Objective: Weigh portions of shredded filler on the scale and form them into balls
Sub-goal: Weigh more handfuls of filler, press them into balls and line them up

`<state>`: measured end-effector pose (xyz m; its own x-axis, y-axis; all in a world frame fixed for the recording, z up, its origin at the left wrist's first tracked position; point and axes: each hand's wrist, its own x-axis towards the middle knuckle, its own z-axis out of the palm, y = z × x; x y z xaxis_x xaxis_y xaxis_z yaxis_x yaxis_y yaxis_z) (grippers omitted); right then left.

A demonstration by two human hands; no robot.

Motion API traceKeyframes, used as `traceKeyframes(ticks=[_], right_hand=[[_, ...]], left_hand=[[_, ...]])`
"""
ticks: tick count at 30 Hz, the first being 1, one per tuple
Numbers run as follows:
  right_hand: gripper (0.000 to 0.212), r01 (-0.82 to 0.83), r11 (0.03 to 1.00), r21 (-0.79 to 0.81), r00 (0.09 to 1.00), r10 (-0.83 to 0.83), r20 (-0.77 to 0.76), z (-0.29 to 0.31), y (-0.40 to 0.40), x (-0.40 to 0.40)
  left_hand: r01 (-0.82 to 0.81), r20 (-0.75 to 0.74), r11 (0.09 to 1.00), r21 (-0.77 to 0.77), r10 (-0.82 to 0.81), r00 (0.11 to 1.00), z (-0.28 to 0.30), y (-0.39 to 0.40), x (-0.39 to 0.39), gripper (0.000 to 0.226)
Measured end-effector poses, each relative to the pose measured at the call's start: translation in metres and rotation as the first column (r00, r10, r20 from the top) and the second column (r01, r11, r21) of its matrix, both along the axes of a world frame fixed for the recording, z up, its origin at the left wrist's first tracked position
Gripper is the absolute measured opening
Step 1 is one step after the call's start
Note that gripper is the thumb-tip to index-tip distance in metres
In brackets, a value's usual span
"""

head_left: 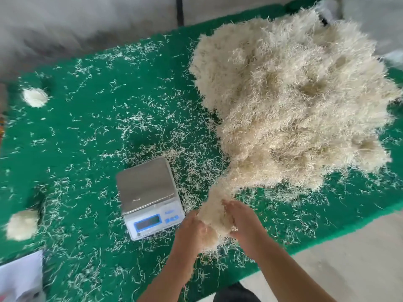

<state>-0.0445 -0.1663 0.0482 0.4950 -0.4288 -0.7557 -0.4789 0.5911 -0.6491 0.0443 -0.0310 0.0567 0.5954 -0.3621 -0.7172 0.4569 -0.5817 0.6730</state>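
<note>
Beside the scale (150, 198) on the green bench (91, 136), the left hand (193, 231) and right hand (242, 221) both grip a clump of filler (214, 212) trailing from the big pile (292, 94).

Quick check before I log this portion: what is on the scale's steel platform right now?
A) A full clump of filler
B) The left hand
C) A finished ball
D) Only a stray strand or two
D: the scale platform shows bare steel with just a stray strand near its front edge, while both hands, left hand and right hand, grip the clump of filler beside it.
</note>
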Motion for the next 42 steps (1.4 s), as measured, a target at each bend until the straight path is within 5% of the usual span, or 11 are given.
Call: traceKeyframes(ticks=[4,6,9,19,26,31,42], right_hand=[[0.019,-0.004,0.996,-0.088,0.998,-0.002,-0.068,0.033,0.031,0.026],[0.024,-0.050,0.987,-0.154,0.999,0.047,-0.026,0.046,0.043,0.037],[0.037,-0.087,0.979,-0.184,0.996,0.081,-0.040,0.069,0.053,0.045],[0.049,0.279,0.960,-0.031,0.960,-0.277,0.040,0.105,0.007,0.045],[0.047,0.416,0.909,0.003,0.909,-0.416,0.011,0.126,-0.030,0.050],[0.047,0.517,0.856,0.019,0.856,-0.516,-0.038,0.131,-0.062,0.041],[0.043,0.688,0.725,-0.027,0.725,-0.688,0.011,0.127,-0.118,0.037]], left_hand=[[-0.126,-0.089,0.971,-0.201,0.110,0.990,0.034,0.017,0.023,0.031],[-0.007,0.001,0.964,-0.265,0.008,1.000,0.055,0.026,0.029,0.048],[0.126,0.132,0.952,-0.278,-0.092,0.987,0.074,0.025,0.036,0.039],[0.319,0.201,0.899,-0.299,-0.268,0.942,0.125,0.030,0.037,0.046],[0.552,0.360,0.822,-0.143,-0.476,0.802,0.150,0.020,0.030,0.020],[0.596,0.450,0.799,0.077,-0.561,0.694,0.144,0.015,0.035,0.047],[0.468,0.423,0.865,0.183,-0.499,0.757,0.145,0.026,0.026,0.047]])
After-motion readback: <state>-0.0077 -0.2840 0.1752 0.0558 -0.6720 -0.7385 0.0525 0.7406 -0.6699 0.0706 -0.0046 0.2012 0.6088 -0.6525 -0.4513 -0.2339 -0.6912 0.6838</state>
